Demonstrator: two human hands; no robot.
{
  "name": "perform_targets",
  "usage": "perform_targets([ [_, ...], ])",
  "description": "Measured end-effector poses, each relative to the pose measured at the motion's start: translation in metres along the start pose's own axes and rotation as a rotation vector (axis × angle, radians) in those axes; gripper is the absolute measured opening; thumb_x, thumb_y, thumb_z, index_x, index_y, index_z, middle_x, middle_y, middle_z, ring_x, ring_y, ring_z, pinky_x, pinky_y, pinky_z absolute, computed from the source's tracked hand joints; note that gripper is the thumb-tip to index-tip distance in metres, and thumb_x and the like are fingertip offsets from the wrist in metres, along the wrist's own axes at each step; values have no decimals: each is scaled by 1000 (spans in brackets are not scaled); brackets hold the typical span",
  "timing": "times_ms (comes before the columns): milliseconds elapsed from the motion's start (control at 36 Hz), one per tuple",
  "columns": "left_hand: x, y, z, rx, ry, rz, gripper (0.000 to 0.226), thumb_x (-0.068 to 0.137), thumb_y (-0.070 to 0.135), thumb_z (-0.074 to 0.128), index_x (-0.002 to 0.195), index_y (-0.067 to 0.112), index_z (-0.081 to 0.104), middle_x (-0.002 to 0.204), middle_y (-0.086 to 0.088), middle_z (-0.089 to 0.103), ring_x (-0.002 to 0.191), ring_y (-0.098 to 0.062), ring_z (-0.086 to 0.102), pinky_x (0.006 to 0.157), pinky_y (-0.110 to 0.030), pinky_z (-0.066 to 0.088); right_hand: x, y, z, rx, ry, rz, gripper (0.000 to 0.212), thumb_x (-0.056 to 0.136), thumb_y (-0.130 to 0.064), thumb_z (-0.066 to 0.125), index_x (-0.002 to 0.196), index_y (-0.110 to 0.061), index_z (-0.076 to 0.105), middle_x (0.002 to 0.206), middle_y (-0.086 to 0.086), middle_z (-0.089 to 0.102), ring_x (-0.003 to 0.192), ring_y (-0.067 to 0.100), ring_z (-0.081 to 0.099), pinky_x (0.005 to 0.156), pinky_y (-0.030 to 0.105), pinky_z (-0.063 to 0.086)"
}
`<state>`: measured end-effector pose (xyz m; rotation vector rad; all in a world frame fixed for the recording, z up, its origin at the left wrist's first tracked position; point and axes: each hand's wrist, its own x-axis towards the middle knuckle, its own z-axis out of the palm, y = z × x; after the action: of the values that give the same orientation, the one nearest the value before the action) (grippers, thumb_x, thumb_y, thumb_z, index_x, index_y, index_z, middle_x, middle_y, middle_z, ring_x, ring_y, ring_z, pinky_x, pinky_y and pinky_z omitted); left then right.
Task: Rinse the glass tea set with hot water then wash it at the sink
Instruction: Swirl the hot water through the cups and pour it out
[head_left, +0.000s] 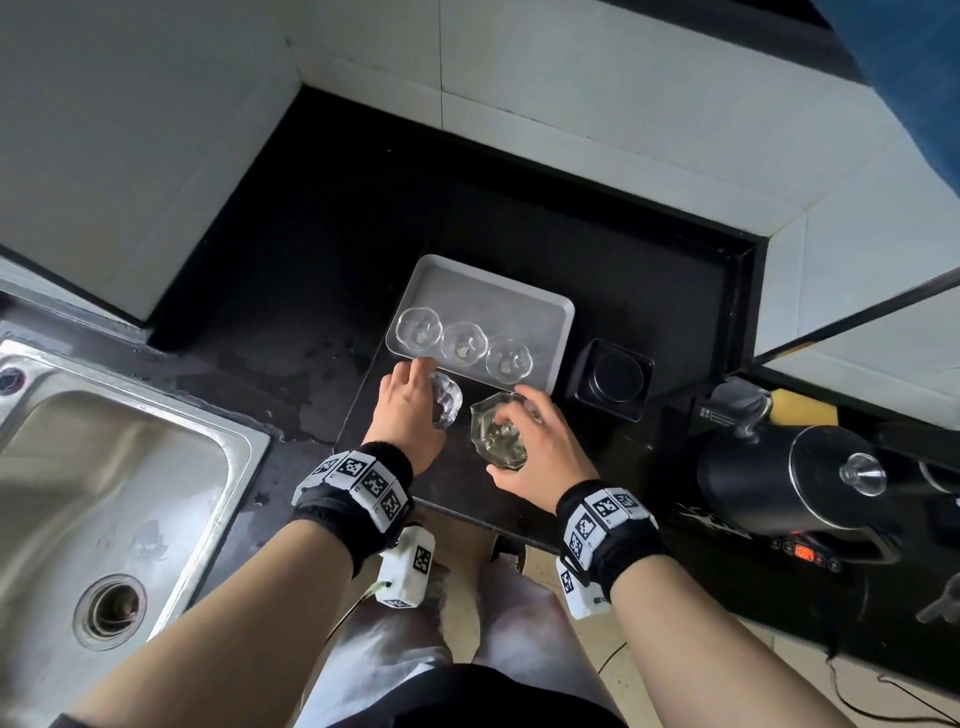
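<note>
Three small flower-shaped glass cups (463, 342) stand in a row along the front of a grey tray (519, 299) on the black counter. Just in front of the tray, my left hand (405, 410) grips a small glass piece (447, 402) from its left side. To its right, my right hand (540, 447) holds a larger glass vessel (493, 436) with pale liquid in it, thumb at its near rim and fingers over the far rim.
A steel sink (119, 467) with a drain lies at the left. A black square stand (613, 379) sits right of the tray. A black electric kettle (784, 478) with a glass lid knob stands at the right. White tiled walls close the corner behind.
</note>
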<state>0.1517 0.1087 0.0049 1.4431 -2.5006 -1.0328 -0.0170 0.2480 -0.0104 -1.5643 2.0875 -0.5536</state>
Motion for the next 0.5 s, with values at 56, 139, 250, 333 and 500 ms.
perform_targets([
  [56,-1,1,-3,-28,13,-9,89,71,6,85,146,15,37,137,-9,47,127,-30,44,112,-36,36,1,1,-1,3,28,-17,60,69,-31,92,116,-30,55,154,-4,36,137,19,46,109,24,43],
  [139,-1,3,-7,-36,32,1,87,72,7,86,145,11,39,136,-10,49,129,-29,44,113,-36,36,0,4,-2,-9,50,-25,54,70,-34,91,107,-28,52,157,-4,38,141,20,45,111,34,47],
  [250,-2,4,-11,-45,35,0,86,73,7,87,146,10,40,137,-10,49,130,-29,45,115,-37,36,0,7,-3,-15,48,-15,50,73,-38,90,100,-28,49,164,-7,33,143,20,45,109,28,43],
  [333,-1,3,-12,-59,37,-11,86,73,8,87,145,12,41,136,-10,50,130,-30,46,114,-38,38,1,8,-5,-17,47,-11,50,72,-43,90,100,-30,50,165,-6,32,143,21,46,108,31,45],
  [500,1,3,-13,-77,56,-13,85,71,11,89,143,14,44,133,-9,52,126,-30,48,110,-38,39,6,5,-5,-6,93,-28,49,68,-40,92,97,-28,54,155,-2,42,137,20,49,109,34,47],
])
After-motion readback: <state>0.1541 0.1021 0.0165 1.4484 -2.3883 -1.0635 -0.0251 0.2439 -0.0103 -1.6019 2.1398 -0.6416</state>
